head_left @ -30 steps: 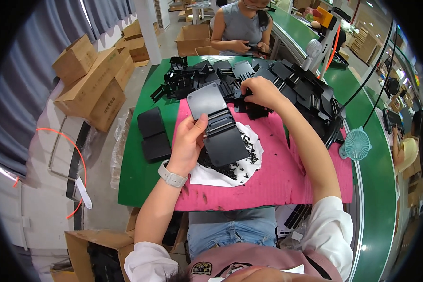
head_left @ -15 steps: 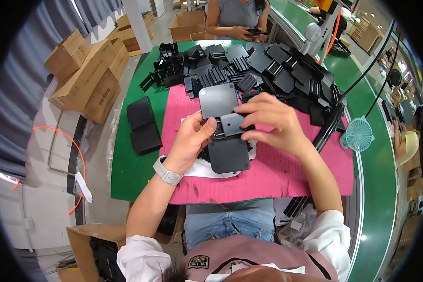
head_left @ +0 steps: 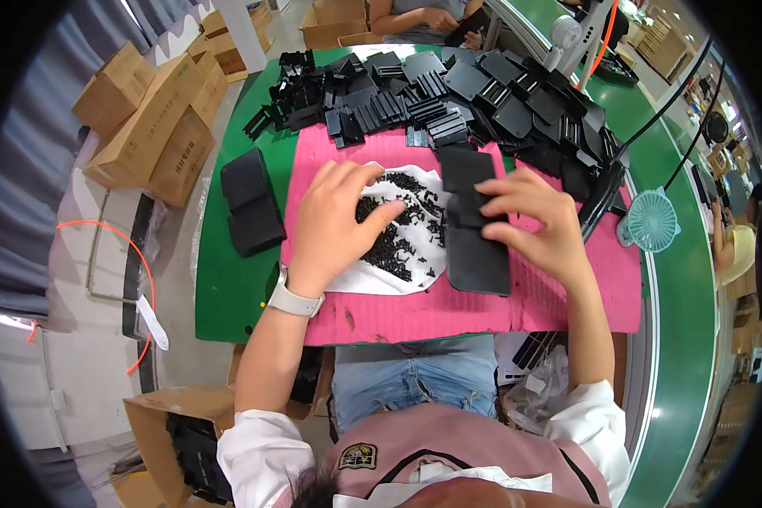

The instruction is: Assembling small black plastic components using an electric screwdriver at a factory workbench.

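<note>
My left hand (head_left: 334, 216) is open, with curved fingers and the thumb apart, over the left side of a white cloth (head_left: 343, 281). Several small black screws (head_left: 389, 250) lie scattered on the cloth, partly hidden by that hand. To the right, a black hinged part made of flat plates (head_left: 478, 262) lies lengthwise on the pink mat (head_left: 381, 320). My right hand (head_left: 538, 224) rests its spread fingertips and thumb on the middle right of this part. Its fingers do not wrap around the part.
A heap of black plates and brackets (head_left: 466, 110) covers the table's far side. A second black plate part (head_left: 254, 207) lies at the left on the green tabletop (head_left: 233, 305). A black tool (head_left: 601, 203) and a teal fan (head_left: 652, 220) stand at the right. Another person's hands (head_left: 440, 19) show opposite.
The black hinged part has moved from between both hands to the mat on the right, with its other face up. My left hand has let go, and the screws are uncovered.
</note>
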`<action>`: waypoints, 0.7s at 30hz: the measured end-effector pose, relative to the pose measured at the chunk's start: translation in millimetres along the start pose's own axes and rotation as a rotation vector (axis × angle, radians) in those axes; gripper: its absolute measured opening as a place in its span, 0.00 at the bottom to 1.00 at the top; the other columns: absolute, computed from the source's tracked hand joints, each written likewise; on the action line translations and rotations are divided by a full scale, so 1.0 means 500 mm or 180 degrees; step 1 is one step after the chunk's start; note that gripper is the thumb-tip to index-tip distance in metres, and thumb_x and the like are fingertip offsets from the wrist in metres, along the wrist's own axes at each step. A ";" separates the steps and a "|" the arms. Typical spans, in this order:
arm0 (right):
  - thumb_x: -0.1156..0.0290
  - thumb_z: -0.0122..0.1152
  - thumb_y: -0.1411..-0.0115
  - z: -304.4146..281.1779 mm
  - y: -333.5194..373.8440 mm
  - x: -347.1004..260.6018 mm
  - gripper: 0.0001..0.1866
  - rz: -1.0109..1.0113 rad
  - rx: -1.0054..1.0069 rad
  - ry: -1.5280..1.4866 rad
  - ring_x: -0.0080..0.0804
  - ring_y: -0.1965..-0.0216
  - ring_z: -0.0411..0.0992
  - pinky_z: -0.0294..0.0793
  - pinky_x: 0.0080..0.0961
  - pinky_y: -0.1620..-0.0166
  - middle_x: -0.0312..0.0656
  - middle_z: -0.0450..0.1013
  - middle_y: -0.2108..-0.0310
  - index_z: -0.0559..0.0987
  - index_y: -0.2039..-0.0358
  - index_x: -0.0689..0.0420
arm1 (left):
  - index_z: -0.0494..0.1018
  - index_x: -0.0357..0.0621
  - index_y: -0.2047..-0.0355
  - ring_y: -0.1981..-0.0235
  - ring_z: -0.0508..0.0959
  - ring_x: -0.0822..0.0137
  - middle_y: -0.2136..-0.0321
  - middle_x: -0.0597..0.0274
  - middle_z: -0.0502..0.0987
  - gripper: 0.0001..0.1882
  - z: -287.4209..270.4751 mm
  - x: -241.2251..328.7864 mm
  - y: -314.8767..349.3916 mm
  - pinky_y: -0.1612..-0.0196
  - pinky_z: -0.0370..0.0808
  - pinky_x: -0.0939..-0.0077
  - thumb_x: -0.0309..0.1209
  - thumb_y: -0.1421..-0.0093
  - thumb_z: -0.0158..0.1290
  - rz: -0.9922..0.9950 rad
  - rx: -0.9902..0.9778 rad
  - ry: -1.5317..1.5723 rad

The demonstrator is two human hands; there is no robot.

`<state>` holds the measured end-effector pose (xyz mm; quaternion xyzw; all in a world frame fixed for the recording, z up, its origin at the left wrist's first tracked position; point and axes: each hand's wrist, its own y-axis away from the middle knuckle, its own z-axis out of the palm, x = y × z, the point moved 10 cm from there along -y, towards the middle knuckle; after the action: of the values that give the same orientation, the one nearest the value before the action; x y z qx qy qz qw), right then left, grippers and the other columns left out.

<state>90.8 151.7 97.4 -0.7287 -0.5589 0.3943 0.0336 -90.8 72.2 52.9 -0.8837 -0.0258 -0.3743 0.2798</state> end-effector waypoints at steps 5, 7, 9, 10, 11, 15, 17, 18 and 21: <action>0.76 0.69 0.60 0.008 0.078 0.026 0.11 0.0415 -0.0178 0.0176 0.40 0.60 0.71 0.73 0.31 0.58 0.44 0.76 0.62 0.79 0.72 0.62 | 0.76 0.38 0.70 0.65 0.71 0.57 0.70 0.59 0.72 0.10 0.040 0.004 0.014 0.61 0.70 0.66 0.27 0.53 0.60 0.0308 -0.0320 -0.1095; 0.77 0.69 0.60 0.020 0.093 0.034 0.12 0.0516 -0.0207 0.0105 0.40 0.60 0.71 0.73 0.31 0.58 0.44 0.76 0.62 0.78 0.72 0.62 | 0.74 0.37 0.75 0.66 0.71 0.56 0.72 0.59 0.72 0.07 0.041 0.010 0.012 0.63 0.69 0.65 0.25 0.54 0.60 0.0363 -0.0222 -0.1024; 0.76 0.69 0.59 0.021 0.094 0.033 0.13 0.0476 -0.0249 0.0126 0.41 0.58 0.71 0.72 0.32 0.57 0.44 0.75 0.60 0.78 0.70 0.62 | 0.72 0.40 0.78 0.66 0.71 0.57 0.74 0.60 0.70 0.06 0.036 0.013 0.010 0.64 0.68 0.63 0.25 0.54 0.59 0.0320 -0.0149 -0.0987; 0.76 0.69 0.59 0.013 0.089 0.025 0.14 0.0421 -0.0126 0.0234 0.42 0.57 0.71 0.72 0.33 0.56 0.44 0.74 0.59 0.78 0.69 0.61 | 0.72 0.40 0.78 0.66 0.71 0.57 0.74 0.60 0.70 0.06 0.040 0.011 0.011 0.64 0.68 0.63 0.25 0.54 0.59 0.0334 -0.0169 -0.0984; 0.75 0.69 0.58 0.001 0.085 0.018 0.14 0.0367 -0.0003 0.0345 0.43 0.56 0.71 0.72 0.33 0.55 0.44 0.74 0.59 0.78 0.68 0.61 | 0.71 0.40 0.78 0.67 0.71 0.57 0.74 0.59 0.70 0.06 0.035 0.009 0.011 0.64 0.68 0.63 0.24 0.53 0.58 0.0340 -0.0067 -0.1011; 0.73 0.67 0.55 -0.123 0.103 0.047 0.13 0.0603 0.1091 0.1194 0.39 0.63 0.74 0.72 0.29 0.59 0.45 0.76 0.67 0.79 0.68 0.61 | 0.71 0.41 0.76 0.68 0.71 0.57 0.75 0.59 0.70 0.05 0.014 0.004 0.013 0.66 0.67 0.63 0.24 0.51 0.56 0.0337 0.0191 -0.1330; 0.65 0.66 0.50 -0.198 0.136 0.070 0.11 0.1083 0.1760 0.2157 0.41 0.74 0.74 0.73 0.29 0.68 0.41 0.75 0.75 0.80 0.68 0.58 | 0.71 0.41 0.75 0.67 0.71 0.57 0.74 0.59 0.71 0.06 0.021 0.005 0.009 0.66 0.67 0.63 0.26 0.51 0.57 0.0279 0.0073 -0.1301; 0.59 0.65 0.49 -0.217 0.145 0.097 0.17 0.1658 0.1599 0.2618 0.43 0.75 0.74 0.73 0.31 0.69 0.42 0.75 0.77 0.79 0.66 0.58 | 0.72 0.41 0.75 0.66 0.71 0.57 0.73 0.60 0.71 0.06 0.023 0.015 0.011 0.66 0.66 0.63 0.27 0.52 0.58 0.0303 0.0047 -0.1507; 0.47 0.62 0.49 -0.243 0.167 0.175 0.29 0.2521 0.1211 0.3407 0.48 0.76 0.75 0.74 0.36 0.71 0.47 0.75 0.79 0.76 0.60 0.62 | 0.73 0.41 0.74 0.64 0.71 0.58 0.72 0.60 0.71 0.08 0.041 0.018 0.016 0.66 0.66 0.63 0.29 0.54 0.60 0.0310 -0.0110 -0.1704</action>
<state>236.4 241.8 92.8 -0.9536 -0.0784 0.0542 0.2856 -68.9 74.3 43.6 -0.9560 -0.0499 -0.1139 0.2656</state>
